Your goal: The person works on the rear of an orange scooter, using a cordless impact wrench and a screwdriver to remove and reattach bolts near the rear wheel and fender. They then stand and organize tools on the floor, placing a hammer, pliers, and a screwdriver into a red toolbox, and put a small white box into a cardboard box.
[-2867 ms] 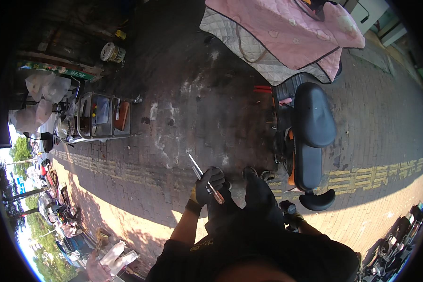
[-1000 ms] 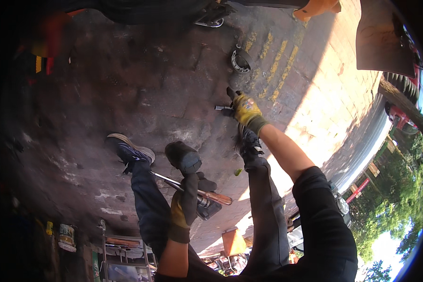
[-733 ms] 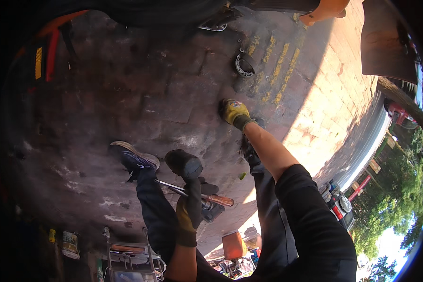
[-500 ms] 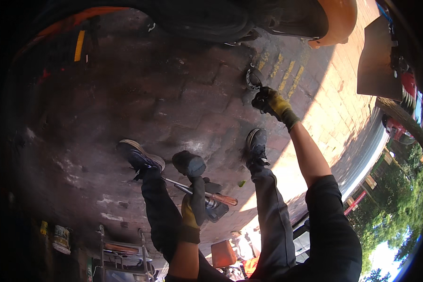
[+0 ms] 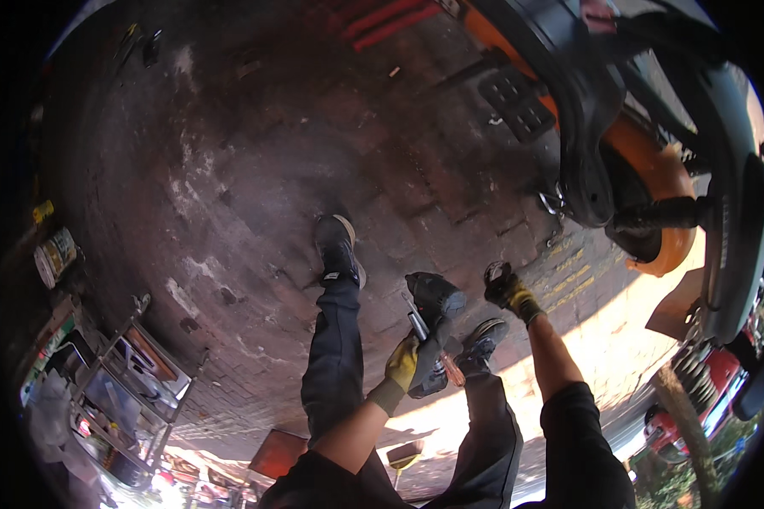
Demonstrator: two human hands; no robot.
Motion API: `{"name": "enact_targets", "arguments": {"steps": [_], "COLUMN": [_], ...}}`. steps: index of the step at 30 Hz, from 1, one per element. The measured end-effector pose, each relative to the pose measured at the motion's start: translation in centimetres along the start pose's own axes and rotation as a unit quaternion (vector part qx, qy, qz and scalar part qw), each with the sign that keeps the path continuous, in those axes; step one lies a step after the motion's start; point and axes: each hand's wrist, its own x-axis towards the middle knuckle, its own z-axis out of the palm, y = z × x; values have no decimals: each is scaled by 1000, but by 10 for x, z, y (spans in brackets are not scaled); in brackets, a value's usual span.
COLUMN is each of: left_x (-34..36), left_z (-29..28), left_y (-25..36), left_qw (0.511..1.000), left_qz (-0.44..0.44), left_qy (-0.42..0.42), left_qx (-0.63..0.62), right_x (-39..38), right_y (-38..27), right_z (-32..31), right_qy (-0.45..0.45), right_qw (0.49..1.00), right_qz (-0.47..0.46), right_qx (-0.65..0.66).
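Observation:
My left hand [image 5: 401, 363], in a yellow and dark work glove, is closed around a dark cordless power tool [image 5: 437, 299]. A screwdriver [image 5: 454, 371] with an orange-brown handle lies along the tool in the same grip. Farther right, my gloved right hand [image 5: 513, 295] has its fingers closed at a small round part [image 5: 494, 271] with a shiny metal rim. The fingers partly hide that part, which is above the paving. Both shoes stand close by, with the right shoe [image 5: 485, 338] between the tool and my right forearm.
An orange and black scooter [image 5: 666, 191] stands at the far right. A metal tool cart [image 5: 127, 390] full of tools is at the lower left, with a bucket [image 5: 55, 257] beyond it. Near my legs are a red-brown box [image 5: 278, 454] and a broom [image 5: 406, 454].
My view has swung rightward, bringing the scooter and cart further in. My right hand has drawn back toward me with the round part. The left hand keeps the power tool and screwdriver.

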Motion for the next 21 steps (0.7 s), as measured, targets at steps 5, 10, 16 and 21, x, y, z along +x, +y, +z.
{"name": "enact_targets", "arguments": {"steps": [5,10,16,21], "left_x": [-8,-35,-24,-30], "left_z": [-47,-166,-308,-423], "left_y": [87,197,264,343], "left_qw": [979,963,949,828], "left_qz": [-18,-136,84,50], "left_qy": [5,-13,210,365], "left_qx": [-201,-233,-221,-422], "right_x": [4,34,188,280], "right_y": [-96,-159,-174,-156], "right_z": [-122,-288,-463,-548], "right_qy": [-94,-164,-163,2], "right_qw": [994,966,981,930], "right_qz": [-56,-189,-80,-14], "right_qx": [24,-61,-71,366]}}
